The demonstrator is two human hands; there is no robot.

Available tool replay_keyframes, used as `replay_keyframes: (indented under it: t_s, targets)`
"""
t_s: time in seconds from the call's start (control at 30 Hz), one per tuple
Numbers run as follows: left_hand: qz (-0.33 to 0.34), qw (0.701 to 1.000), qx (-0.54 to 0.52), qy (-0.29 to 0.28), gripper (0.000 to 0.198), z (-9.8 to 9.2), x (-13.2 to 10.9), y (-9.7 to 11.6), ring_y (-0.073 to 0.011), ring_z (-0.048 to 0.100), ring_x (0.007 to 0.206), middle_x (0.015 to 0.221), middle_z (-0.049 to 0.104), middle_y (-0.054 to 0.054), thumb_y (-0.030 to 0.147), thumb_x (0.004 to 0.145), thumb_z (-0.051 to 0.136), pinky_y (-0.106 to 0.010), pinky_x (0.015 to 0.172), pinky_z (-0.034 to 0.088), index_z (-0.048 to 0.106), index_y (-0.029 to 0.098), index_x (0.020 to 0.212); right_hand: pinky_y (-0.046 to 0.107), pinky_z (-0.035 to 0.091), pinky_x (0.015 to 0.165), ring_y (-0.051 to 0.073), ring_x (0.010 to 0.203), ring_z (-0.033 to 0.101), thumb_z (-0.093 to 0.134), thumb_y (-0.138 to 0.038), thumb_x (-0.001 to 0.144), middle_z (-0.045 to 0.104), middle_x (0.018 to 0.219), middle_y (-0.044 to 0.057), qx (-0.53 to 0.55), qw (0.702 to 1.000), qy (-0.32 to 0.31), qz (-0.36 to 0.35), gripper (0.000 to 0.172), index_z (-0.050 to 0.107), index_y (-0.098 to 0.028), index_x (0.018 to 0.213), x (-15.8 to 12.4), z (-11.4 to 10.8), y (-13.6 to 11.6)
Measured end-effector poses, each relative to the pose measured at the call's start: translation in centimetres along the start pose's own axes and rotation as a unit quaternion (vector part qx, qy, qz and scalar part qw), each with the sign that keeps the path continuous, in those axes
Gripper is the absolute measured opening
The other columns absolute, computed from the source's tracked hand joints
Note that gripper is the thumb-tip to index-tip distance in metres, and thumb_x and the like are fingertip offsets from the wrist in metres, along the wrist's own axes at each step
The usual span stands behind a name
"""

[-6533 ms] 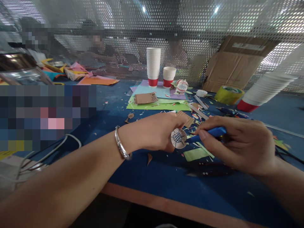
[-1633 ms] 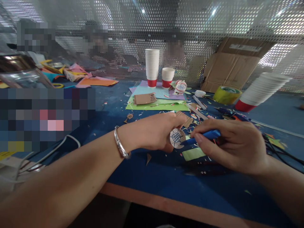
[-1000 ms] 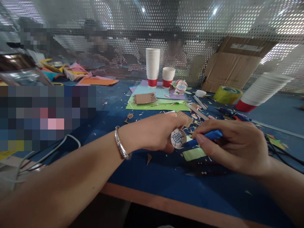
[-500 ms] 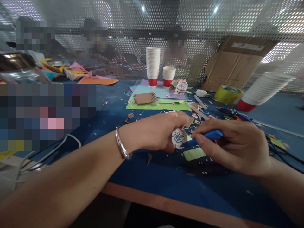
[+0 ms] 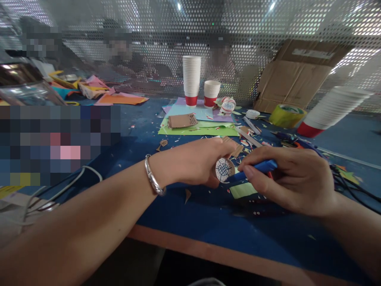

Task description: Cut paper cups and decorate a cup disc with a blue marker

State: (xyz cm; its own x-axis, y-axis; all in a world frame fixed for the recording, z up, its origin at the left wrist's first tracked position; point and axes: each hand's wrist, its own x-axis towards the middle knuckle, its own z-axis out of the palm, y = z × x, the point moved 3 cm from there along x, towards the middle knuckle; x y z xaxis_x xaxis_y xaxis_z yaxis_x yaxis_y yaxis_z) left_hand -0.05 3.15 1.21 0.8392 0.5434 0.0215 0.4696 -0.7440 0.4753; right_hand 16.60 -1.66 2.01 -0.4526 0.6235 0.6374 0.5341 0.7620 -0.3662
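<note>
My left hand pinches a small round white paper piece by its left side, its fingers partly hidden behind it. Dark blue curved lines and dots cover the piece's face. In my right hand is a blue marker, gripped like a pen, with its tip at the lower right edge of the round piece. A pale green paper strip lies on the table just under the marker. Behind my left fingertips rests a ridged cardboard piece.
Paper cups stand in a tall stack and a short stack on coloured paper. Farther right are a tape roll, a leaning cup stack and a cardboard box. Paper scraps litter the table.
The marker has shifted slightly on the round piece, its tip staying near the lower right edge. My left hand keeps its hold, and the camera view has moved a little.
</note>
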Motion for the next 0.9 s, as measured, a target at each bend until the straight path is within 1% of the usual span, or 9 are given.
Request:
replay_keyframes:
  t_s: [0.17, 0.3, 0.37, 0.43, 0.5, 0.63, 0.77, 0.9]
  targets:
    - [-0.01, 1.0, 0.016, 0.004, 0.047, 0.0, 0.1, 0.0, -0.0216, 0.059, 0.099, 0.115, 0.063, -0.004, 0.013, 0.07, 0.073, -0.03, 0.08, 0.044, 0.057, 0.02, 0.113, 0.018, 0.044, 0.042, 0.008, 0.042, 0.058, 0.066, -0.013, 0.081, 0.067, 0.056, -0.004, 0.017, 1.0, 0.006, 0.005, 0.008, 0.066, -0.02, 0.079, -0.1, 0.0, 0.0]
    - [-0.019, 1.0, 0.015, -0.008, 0.046, -0.1, 0.0, 0.2, -0.0204, 0.06, 0.097, 0.115, 0.063, -0.003, 0.011, 0.07, 0.072, -0.028, 0.078, 0.044, 0.058, 0.021, 0.113, 0.017, 0.041, 0.04, 0.005, 0.039, 0.053, 0.066, -0.01, 0.081, 0.066, 0.057, -0.006, 0.018, 1.0, -0.001, -0.011, 0.011, 0.066, -0.02, 0.077, 0.0, 0.0, -0.3]
    - [-0.014, 1.0, 0.007, -0.009, 0.046, -0.2, 0.0, 0.3, -0.0203, 0.059, 0.1, 0.116, 0.063, -0.003, 0.011, 0.071, 0.072, -0.028, 0.081, 0.044, 0.058, 0.022, 0.113, 0.018, 0.042, 0.042, 0.006, 0.04, 0.053, 0.066, -0.01, 0.081, 0.065, 0.057, -0.006, 0.014, 1.0, 0.003, -0.012, 0.012, 0.066, -0.021, 0.077, 0.0, 0.0, -0.3]
    - [-0.01, 1.0, 0.001, -0.006, 0.046, -0.2, 0.0, 0.4, -0.0206, 0.058, 0.104, 0.12, 0.063, -0.003, 0.011, 0.072, 0.072, -0.029, 0.086, 0.044, 0.057, 0.022, 0.114, 0.02, 0.045, 0.045, 0.008, 0.044, 0.058, 0.065, -0.011, 0.082, 0.067, 0.059, -0.005, 0.01, 1.0, 0.013, -0.005, 0.012, 0.067, -0.022, 0.079, -0.1, -0.1, -0.2]
    - [-0.008, 1.0, -0.004, 0.003, 0.046, -0.2, 0.0, 0.4, -0.0207, 0.058, 0.105, 0.121, 0.062, -0.003, 0.011, 0.072, 0.072, -0.03, 0.087, 0.044, 0.056, 0.022, 0.114, 0.022, 0.046, 0.046, 0.01, 0.048, 0.06, 0.065, -0.013, 0.083, 0.07, 0.064, -0.003, 0.005, 0.999, 0.033, 0.0, 0.01, 0.069, -0.023, 0.082, -0.4, -0.3, 0.1]
    - [-0.007, 1.0, -0.014, 0.0, 0.047, 0.0, 0.0, 0.2, -0.0197, 0.058, 0.1, 0.118, 0.063, -0.003, 0.01, 0.071, 0.071, -0.029, 0.084, 0.044, 0.056, 0.021, 0.114, 0.024, 0.046, 0.047, 0.011, 0.049, 0.059, 0.066, -0.017, 0.084, 0.07, 0.067, -0.002, 0.004, 0.998, 0.056, 0.013, 0.007, 0.069, -0.023, 0.083, -0.8, -0.7, 0.5]
    - [0.006, 1.0, -0.014, 0.01, 0.045, 0.2, 0.1, -0.1, -0.0178, 0.058, 0.096, 0.113, 0.063, -0.001, 0.01, 0.071, 0.071, -0.027, 0.08, 0.044, 0.056, 0.022, 0.113, 0.022, 0.046, 0.048, 0.009, 0.049, 0.059, 0.066, -0.015, 0.084, 0.07, 0.066, -0.003, 0.01, 0.999, 0.052, 0.012, 0.008, 0.069, -0.022, 0.083, -0.6, -0.9, 0.4]
    - [0.002, 1.0, -0.01, 0.02, 0.047, 0.3, 0.1, -0.5, -0.0173, 0.058, 0.091, 0.109, 0.063, 0.0, 0.013, 0.07, 0.072, -0.027, 0.077, 0.044, 0.056, 0.023, 0.112, 0.022, 0.048, 0.05, 0.01, 0.05, 0.061, 0.066, -0.014, 0.083, 0.071, 0.066, -0.003, 0.018, 0.999, 0.048, 0.005, 0.009, 0.07, -0.022, 0.083, -0.4, -1.0, 0.5]
